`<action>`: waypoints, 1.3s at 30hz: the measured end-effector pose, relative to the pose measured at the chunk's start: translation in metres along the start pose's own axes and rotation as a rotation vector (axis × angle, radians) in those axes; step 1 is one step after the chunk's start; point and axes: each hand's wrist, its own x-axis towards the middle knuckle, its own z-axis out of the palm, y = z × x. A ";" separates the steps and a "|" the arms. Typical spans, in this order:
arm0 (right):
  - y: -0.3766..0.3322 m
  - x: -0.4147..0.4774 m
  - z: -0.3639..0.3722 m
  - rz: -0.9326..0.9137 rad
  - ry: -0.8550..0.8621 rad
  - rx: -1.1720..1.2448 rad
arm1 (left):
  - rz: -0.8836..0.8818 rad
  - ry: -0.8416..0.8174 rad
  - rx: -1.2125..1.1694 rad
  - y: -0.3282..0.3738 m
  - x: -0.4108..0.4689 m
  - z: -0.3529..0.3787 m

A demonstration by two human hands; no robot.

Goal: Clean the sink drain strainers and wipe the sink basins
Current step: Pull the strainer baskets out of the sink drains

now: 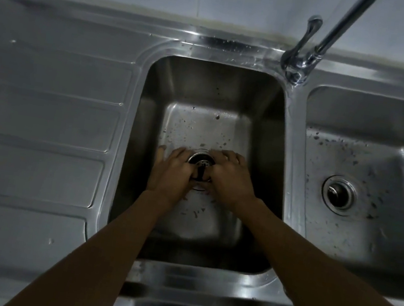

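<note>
A steel double sink fills the view. Down in the left basin (212, 94), both hands meet over its drain strainer (201, 162), a round perforated metal piece with a dark centre post. My left hand (172, 172) grips the strainer's left side. My right hand (231, 178) grips its right side. The hands cover the strainer's near half. The right basin (382, 132) holds a second strainer (339, 195), seated in its drain and untouched. Dark specks and water drops dot both basin floors.
A chrome tap (301, 60) with a lever handle stands on the ridge between the basins, its spout reaching up to the right. A ribbed steel drainboard (41, 113) lies to the left. A pale wall runs behind the sink.
</note>
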 end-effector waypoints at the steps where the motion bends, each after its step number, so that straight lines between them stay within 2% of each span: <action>1: -0.001 -0.003 -0.006 0.005 0.021 0.004 | 0.005 0.027 -0.016 0.000 -0.003 -0.007; 5: -0.003 -0.017 -0.042 -0.013 0.106 0.022 | 0.040 0.107 -0.137 0.001 -0.013 -0.050; 9: 0.003 -0.040 -0.094 0.020 0.254 0.159 | 0.116 0.131 -0.103 0.016 -0.016 -0.112; 14: 0.052 -0.094 -0.143 0.135 0.347 0.260 | 0.305 0.153 -0.037 0.083 0.004 -0.164; 17: 0.100 -0.137 -0.147 0.222 0.394 0.290 | 0.415 0.179 -0.015 0.147 0.019 -0.162; 22: 0.178 -0.192 -0.117 0.321 0.274 0.269 | 0.529 0.173 0.047 0.240 0.043 -0.108; 28: 0.237 -0.193 -0.041 0.340 0.004 0.294 | 0.465 -0.071 0.203 0.292 0.077 -0.013; 31: 0.247 -0.175 -0.006 0.304 -0.140 0.261 | 0.356 -0.111 0.192 0.289 0.086 0.024; 39: 0.255 -0.158 0.022 0.119 -0.111 0.233 | 0.087 -0.230 0.120 0.277 0.085 0.051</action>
